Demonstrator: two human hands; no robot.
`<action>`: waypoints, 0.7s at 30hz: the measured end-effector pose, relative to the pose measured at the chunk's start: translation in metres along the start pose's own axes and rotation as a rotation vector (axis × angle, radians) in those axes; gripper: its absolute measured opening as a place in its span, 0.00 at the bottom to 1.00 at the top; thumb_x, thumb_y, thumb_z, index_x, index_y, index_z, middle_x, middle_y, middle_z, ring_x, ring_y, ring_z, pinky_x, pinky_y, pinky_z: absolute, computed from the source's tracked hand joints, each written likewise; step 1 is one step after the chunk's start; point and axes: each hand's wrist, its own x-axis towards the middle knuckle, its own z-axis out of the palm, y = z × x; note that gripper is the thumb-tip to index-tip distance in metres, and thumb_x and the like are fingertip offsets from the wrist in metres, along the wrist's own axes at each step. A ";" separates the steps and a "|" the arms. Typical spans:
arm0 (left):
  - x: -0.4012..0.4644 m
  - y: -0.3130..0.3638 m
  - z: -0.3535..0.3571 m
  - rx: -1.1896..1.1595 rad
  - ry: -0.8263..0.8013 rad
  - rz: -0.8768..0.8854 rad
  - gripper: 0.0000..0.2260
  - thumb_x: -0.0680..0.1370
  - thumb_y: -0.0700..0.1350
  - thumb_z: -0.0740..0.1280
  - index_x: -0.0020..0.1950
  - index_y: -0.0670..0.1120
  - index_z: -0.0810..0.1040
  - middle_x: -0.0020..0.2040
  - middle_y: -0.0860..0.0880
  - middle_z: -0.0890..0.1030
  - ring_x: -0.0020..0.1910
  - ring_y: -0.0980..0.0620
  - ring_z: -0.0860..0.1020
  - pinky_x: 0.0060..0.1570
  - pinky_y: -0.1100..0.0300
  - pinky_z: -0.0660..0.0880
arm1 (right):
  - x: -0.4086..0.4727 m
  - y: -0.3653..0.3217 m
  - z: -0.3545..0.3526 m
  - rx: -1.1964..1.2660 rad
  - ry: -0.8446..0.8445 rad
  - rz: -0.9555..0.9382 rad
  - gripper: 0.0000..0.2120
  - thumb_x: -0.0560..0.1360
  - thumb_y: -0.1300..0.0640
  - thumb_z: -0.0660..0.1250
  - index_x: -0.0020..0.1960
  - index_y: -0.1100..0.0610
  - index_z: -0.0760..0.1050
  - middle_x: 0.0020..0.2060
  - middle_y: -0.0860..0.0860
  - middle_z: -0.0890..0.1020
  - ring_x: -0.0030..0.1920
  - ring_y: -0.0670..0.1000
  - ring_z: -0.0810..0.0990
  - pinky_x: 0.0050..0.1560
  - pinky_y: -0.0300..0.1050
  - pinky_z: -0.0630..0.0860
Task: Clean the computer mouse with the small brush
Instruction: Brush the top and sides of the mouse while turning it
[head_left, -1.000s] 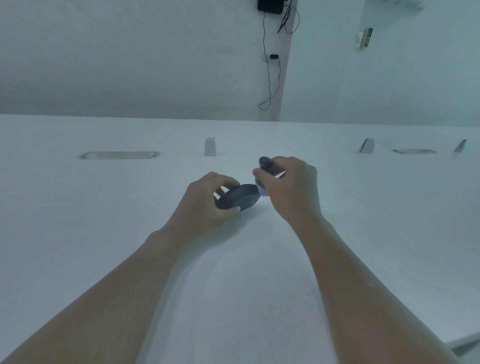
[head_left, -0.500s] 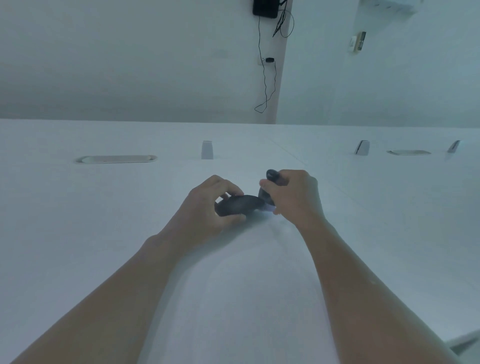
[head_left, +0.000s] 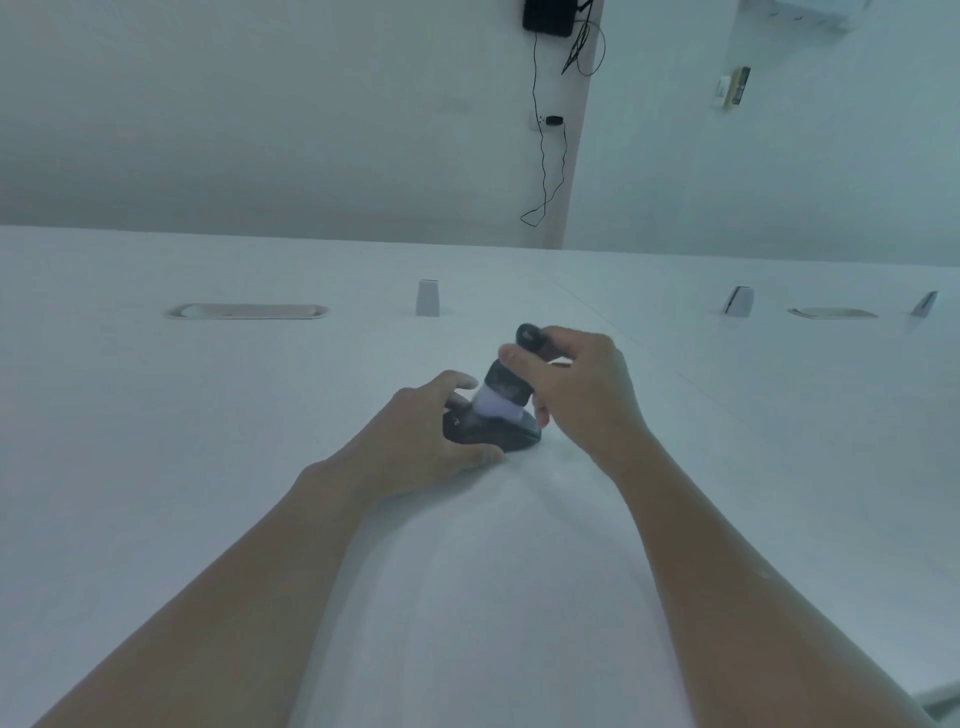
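Observation:
A dark grey computer mouse (head_left: 493, 435) lies on the white table (head_left: 156, 441) near the middle of the view. My left hand (head_left: 421, 441) grips it from the left, thumb on the near side and fingers over the far side. My right hand (head_left: 576, 387) holds a small brush (head_left: 506, 387) with a dark handle and pale lilac bristles. The brush is tilted, and its bristles press down on the top of the mouse. The handle's round end sticks out above my right fingers.
Far across the table are a long oval cable slot (head_left: 249, 311), a small white block (head_left: 427, 298), two more small blocks (head_left: 738, 301) and a second slot (head_left: 831, 312) at the right. A black box with hanging cables (head_left: 545, 18) is on the wall.
The mouse was tilted up off the table in my left hand; now it lies flat. The brush has swung over it, so the bristles now show on top of the mouse.

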 end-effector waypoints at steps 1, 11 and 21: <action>0.000 0.000 -0.001 -0.003 0.006 -0.008 0.32 0.70 0.55 0.80 0.70 0.54 0.71 0.56 0.57 0.82 0.50 0.59 0.81 0.53 0.62 0.76 | -0.001 0.000 0.003 -0.022 -0.048 -0.006 0.09 0.76 0.53 0.74 0.39 0.55 0.82 0.32 0.44 0.83 0.21 0.44 0.74 0.26 0.35 0.71; -0.003 0.007 -0.003 -0.086 0.114 0.059 0.25 0.66 0.44 0.80 0.61 0.52 0.78 0.55 0.55 0.81 0.45 0.61 0.80 0.40 0.69 0.76 | 0.001 0.008 0.004 -0.098 0.115 -0.058 0.08 0.75 0.54 0.72 0.40 0.57 0.81 0.35 0.46 0.85 0.31 0.52 0.81 0.38 0.45 0.77; -0.005 0.017 -0.003 -0.169 0.184 0.044 0.19 0.58 0.52 0.78 0.46 0.54 0.78 0.40 0.53 0.82 0.32 0.63 0.78 0.31 0.66 0.75 | -0.012 -0.009 0.016 -0.002 -0.013 -0.280 0.07 0.75 0.55 0.75 0.40 0.51 0.80 0.32 0.43 0.80 0.31 0.49 0.76 0.36 0.32 0.71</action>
